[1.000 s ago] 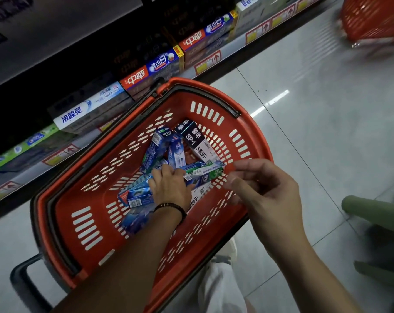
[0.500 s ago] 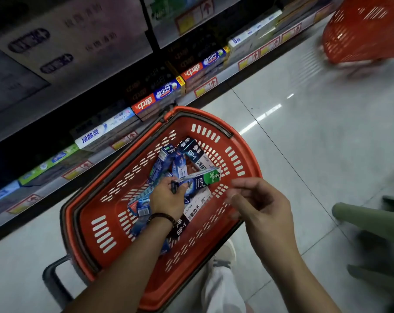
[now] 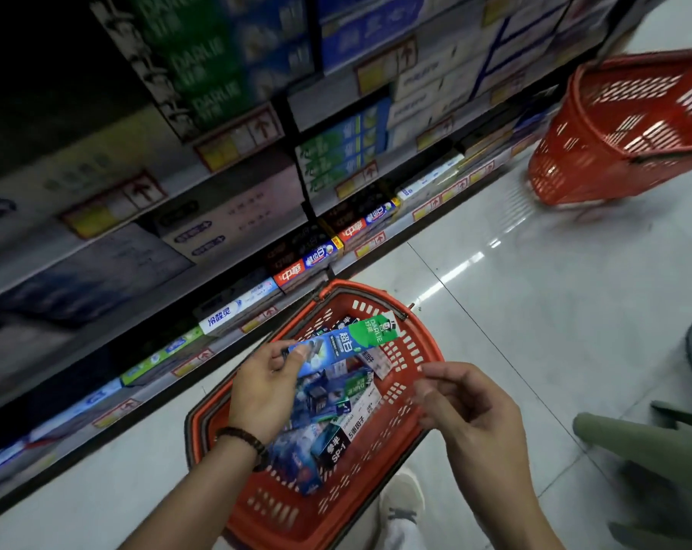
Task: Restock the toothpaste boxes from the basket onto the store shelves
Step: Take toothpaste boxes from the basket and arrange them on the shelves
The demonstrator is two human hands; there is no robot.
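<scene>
Head view: left hand [image 3: 263, 391] grips toothpaste box [image 3: 344, 341] (green end aimed up-right); right hand [image 3: 471, 414] relaxed, empty.

A blue and green toothpaste box [image 3: 348, 339] hangs nearly level over a red plastic basket [image 3: 430, 349] standing on the floor. The left hand [image 3: 263, 391] pinches the box's blue end. More toothpaste boxes [image 3: 328, 426] lie jumbled inside the basket. The store shelves [image 3: 185, 180] just beside it hold rows of boxed toothpaste.

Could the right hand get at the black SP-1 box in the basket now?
Probably yes. The right hand is empty above the basket rim; the SP-1 box lies uncovered on the pile, and the left hand, holding a Darlie box, sits clear of it.
</scene>
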